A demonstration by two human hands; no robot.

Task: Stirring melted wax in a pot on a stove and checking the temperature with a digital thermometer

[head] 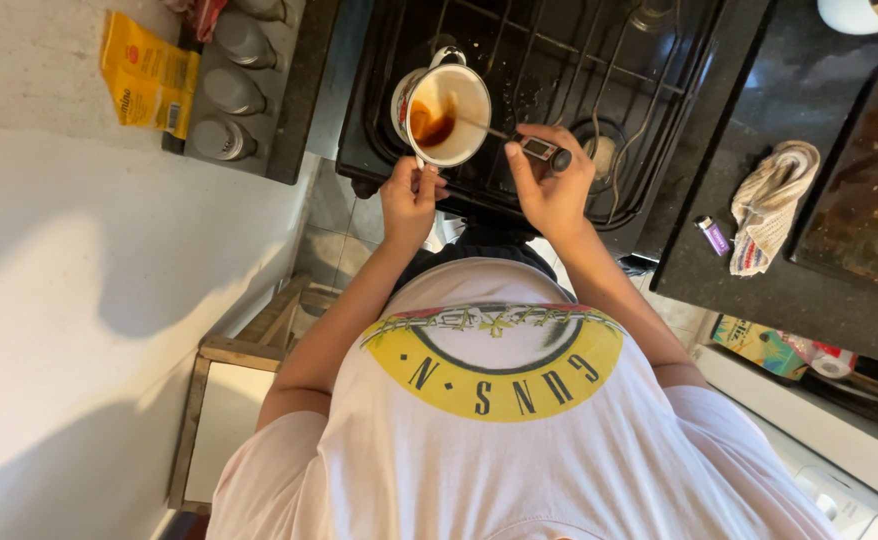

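A small white saucepan (447, 112) with a little brown liquid stands tilted on the front left of a black gas stove (559, 70). My left hand (409, 200) grips the pan's handle at its near rim. My right hand (551, 185) pinches a digital probe thermometer (537, 148) by its dark head. The thin metal probe reaches left into the pan, with its tip near the brown liquid.
Left of the stove, a grey shelf (294, 90) holds several lidded jars, with a yellow packet (146, 72) beside it. A striped cloth (771, 205), a purple lighter (713, 236) and a dark baking tray (864, 190) lie on the black counter at right. A wooden crate (221, 400) stands on the floor.
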